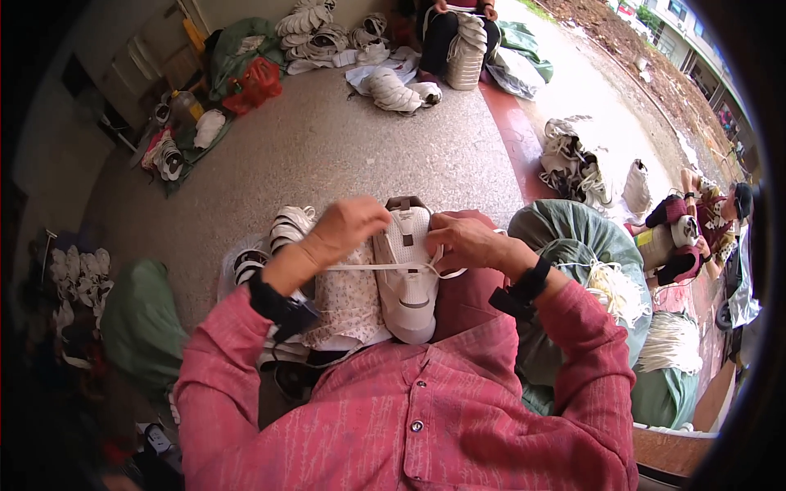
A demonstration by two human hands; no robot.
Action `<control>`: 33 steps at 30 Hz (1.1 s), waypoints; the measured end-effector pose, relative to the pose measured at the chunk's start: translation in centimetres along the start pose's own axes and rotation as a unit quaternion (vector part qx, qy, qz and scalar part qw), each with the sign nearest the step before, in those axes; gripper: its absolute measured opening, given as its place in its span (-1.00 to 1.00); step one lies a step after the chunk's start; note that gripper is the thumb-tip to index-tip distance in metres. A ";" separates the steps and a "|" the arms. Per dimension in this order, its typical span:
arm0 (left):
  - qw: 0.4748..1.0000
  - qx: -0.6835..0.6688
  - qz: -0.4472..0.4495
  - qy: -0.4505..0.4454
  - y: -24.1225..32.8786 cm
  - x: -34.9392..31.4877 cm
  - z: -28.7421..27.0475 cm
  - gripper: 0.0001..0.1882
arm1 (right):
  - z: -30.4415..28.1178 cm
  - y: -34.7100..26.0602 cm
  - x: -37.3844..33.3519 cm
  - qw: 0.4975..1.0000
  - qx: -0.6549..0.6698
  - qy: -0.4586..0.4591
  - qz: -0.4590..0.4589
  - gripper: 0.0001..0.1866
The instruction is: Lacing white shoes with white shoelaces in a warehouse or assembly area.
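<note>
A white and beige sneaker (408,288) lies on my lap, toe toward me. A white shoelace (372,268) stretches across it, from near my left wrist to a small loop beside my right hand. My right hand (468,240) is closed on the lace at the shoe's right edge, its fingers curled. Over the shoe's upper left side is my left hand (352,226), fingertips pinched together; whatever they hold cannot be made out. Patterned cloth (348,307) covers my left thigh. Several striped white shoes (291,227) rest just left of it.
To my right stands a green sack (548,233) topped by a bundle of white laces (616,293); another lace bundle (673,344) lies beyond. Shoe piles (573,159) sit on the floor ahead. Two other people work with shoes, one ahead, one at right (696,217). A green bag (141,315) is at left.
</note>
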State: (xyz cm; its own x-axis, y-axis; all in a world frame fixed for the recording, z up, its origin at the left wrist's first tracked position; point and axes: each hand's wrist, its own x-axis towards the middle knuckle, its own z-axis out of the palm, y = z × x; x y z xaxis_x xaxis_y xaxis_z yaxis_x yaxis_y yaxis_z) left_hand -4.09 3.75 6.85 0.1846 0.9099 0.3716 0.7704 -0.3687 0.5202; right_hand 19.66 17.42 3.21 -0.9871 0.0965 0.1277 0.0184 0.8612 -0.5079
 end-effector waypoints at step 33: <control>0.775 0.460 -0.238 0.361 -12.1 -7.7 -20.9 -0.91 | 1.5 1.2 -0.5 0.995 0.097 0.025 -0.011 -0.78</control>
State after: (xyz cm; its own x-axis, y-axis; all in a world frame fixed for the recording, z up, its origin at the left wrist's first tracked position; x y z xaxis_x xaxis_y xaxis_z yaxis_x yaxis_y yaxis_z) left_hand -27.63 -2.79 13.72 -0.3879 0.4341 0.8131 0.8168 0.5706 0.0850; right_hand 19.97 17.68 1.24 -0.9777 0.1066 0.1807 -0.0398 0.7515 -0.6586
